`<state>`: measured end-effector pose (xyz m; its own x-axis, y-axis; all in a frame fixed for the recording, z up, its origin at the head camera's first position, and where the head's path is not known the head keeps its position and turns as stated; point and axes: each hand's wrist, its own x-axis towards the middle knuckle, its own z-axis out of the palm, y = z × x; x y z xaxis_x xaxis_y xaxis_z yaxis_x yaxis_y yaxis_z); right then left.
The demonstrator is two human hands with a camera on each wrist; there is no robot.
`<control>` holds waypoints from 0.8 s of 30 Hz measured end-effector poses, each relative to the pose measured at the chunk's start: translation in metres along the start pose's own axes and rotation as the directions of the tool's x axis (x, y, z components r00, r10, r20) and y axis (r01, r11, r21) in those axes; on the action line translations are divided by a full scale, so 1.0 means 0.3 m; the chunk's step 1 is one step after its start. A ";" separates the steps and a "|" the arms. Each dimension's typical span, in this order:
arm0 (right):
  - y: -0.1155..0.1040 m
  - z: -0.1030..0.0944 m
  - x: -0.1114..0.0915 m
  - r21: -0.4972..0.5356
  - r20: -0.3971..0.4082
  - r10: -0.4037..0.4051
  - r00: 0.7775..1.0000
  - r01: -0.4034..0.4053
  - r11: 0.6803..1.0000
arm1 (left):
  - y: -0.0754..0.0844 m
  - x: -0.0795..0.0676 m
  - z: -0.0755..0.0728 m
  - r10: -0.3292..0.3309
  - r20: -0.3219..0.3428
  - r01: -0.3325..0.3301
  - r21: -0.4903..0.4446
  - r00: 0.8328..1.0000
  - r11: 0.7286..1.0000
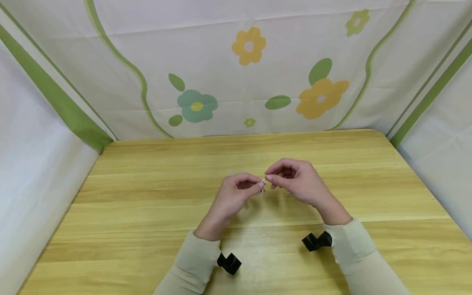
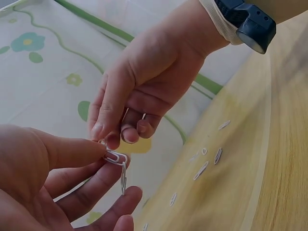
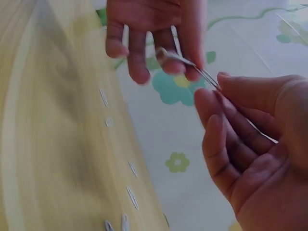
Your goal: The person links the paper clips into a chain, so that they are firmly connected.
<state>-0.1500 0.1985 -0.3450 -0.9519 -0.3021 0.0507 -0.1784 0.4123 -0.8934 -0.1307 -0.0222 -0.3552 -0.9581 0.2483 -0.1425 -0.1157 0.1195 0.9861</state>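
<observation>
Above the table, my left hand [image 1: 234,194] pinches a white paper clip [image 2: 115,157] between thumb and fingers. From that clip hangs a second paper clip [image 2: 123,179], linked through its loop. My right hand [image 1: 298,182] meets the left at the fingertips. Its thumb and index finger pinch the end of a thin paper clip [image 3: 208,77] that spans the small gap between the hands in the right wrist view. Fingertips hide part of the clips, so how they join there cannot be made out. The right hand's other fingers are loosely bent.
Several loose paper clips lie on the wooden table [image 1: 129,225], among them one beyond the hands [image 1: 257,159], one left [image 1: 230,173] and one under the right hand [image 1: 288,194]. A flowered cloth [image 1: 221,69] hangs behind the table. Black wrist cameras [image 1: 229,263] sit at both cuffs.
</observation>
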 end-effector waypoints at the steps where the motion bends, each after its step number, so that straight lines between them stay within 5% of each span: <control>1: 0.005 -0.007 0.000 -0.026 0.000 0.005 1.000 -0.005 1.000 | 0.000 0.001 0.001 -0.004 -0.006 0.004 -0.002 1.000 1.000; 4: 0.026 -0.033 -0.003 -0.182 0.021 0.010 1.000 -0.006 0.983 | 0.001 0.002 0.001 -0.020 -0.029 0.019 -0.019 0.999 1.000; 9: 0.072 -0.063 -0.016 -0.497 0.098 0.013 0.995 0.038 0.867 | 0.003 0.005 -0.003 -0.040 -0.083 0.037 -0.039 0.996 0.999; 13: 0.085 -0.075 -0.017 -0.574 0.125 0.051 0.991 0.030 0.818 | 0.012 0.003 -0.014 -0.037 -0.091 0.035 -0.029 0.995 0.999; 19: 0.102 -0.088 -0.025 -0.552 0.155 0.100 0.983 0.003 0.834 | 0.020 -0.002 -0.020 0.014 -0.027 -0.015 -0.030 1.000 0.999; 24: 0.122 -0.085 -0.030 -0.516 0.186 0.117 0.976 -0.004 0.856 | 0.010 -0.004 -0.035 -0.027 -0.006 0.027 -0.053 1.000 0.998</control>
<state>-0.1544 0.2383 -0.3668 -0.9031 -0.4067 -0.1381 -0.2776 0.7980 -0.5349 -0.1326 -0.0324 -0.3513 -0.9562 0.2392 -0.1689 -0.1553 0.0749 0.9850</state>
